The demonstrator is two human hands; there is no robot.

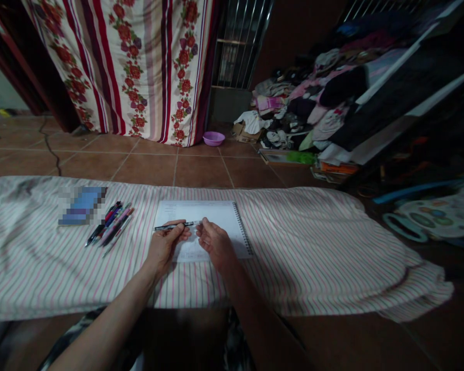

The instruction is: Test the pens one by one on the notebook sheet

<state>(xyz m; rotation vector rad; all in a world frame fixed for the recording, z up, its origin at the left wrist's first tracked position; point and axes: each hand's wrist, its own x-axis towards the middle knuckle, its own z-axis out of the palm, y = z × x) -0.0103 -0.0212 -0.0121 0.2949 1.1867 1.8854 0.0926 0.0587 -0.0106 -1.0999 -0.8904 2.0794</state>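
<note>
Both forearms reach in from the near edge over a striped cloth (301,247) lined in pink and grey. The left hand (169,243) pinches the dark barrel of a pen (166,226) between thumb and fingers, while the right hand (217,242) pinches its pale, clear-looking end between thumb and fingertips. The pen lies nearly level above an open notebook (201,209), whose spiral binding runs down the right side. Faint print crosses the top of the page, with more down its left side and along the near edge (all too small to read). To the left, a cluster of pens (114,224) lies slanted on the cloth; any lettering on their barrels is likewise too fine to make out. Beyond them, farther left, is a flat blue item (83,205) (blurred into blocks, so its markings cannot be told). Past the cloth, on the brown tiled floor (147,164), a purple basin (214,138) sits near a cardboard box (244,134) and a heap of clothes (305,103). Behind hangs a curtain (150,67) with red flowers and stripes, beside a barred window (237,44).
</note>
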